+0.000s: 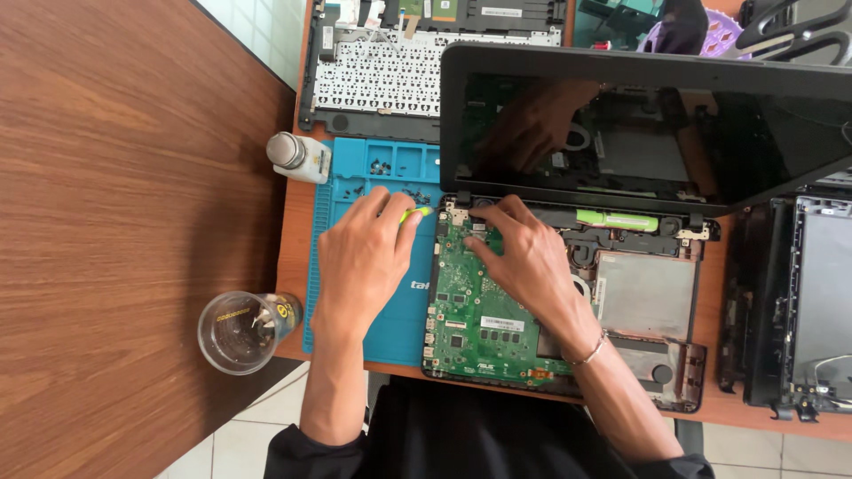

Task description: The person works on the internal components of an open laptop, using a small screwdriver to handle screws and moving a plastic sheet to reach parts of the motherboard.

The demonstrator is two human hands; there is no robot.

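Note:
An opened laptop base (648,293) lies on the wooden desk with its green circuit board (470,319) exposed and its dark screen (648,133) tilted up behind. My left hand (364,257) is closed around a screwdriver with a bright green tip (415,214), pointing toward the board's top left corner near the hinge. My right hand (528,262) rests on the upper part of the board, fingertips pressed down by the hinge (458,213). A thin bracelet circles my right wrist.
A blue work mat (390,310) with small trays holding several dark screws (382,167) lies under my left hand. A removed keyboard panel (390,71), a small white bottle (300,157), a glass cup (240,330) and another dismantled laptop (799,302) surround it.

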